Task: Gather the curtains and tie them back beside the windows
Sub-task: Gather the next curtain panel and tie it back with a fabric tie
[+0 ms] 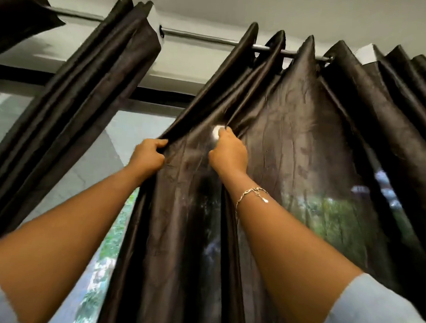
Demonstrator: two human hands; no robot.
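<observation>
A dark brown, shiny curtain (295, 141) hangs from a metal rod (204, 37) and covers the middle and right of the window. My left hand (148, 155) grips its left edge, fingers curled round the fabric. My right hand (228, 152) pinches a fold a little higher and to the right, with something small and white at the fingertips. A second dark curtain (86, 91) hangs bunched in folds to the left, apart from the one I hold.
Between the two curtains the window glass (133, 136) shows, with greenery outside lower down. A black window frame bar (161, 95) runs across under the white ceiling (266, 7). Another piece of dark curtain (19, 7) hangs at the top left corner.
</observation>
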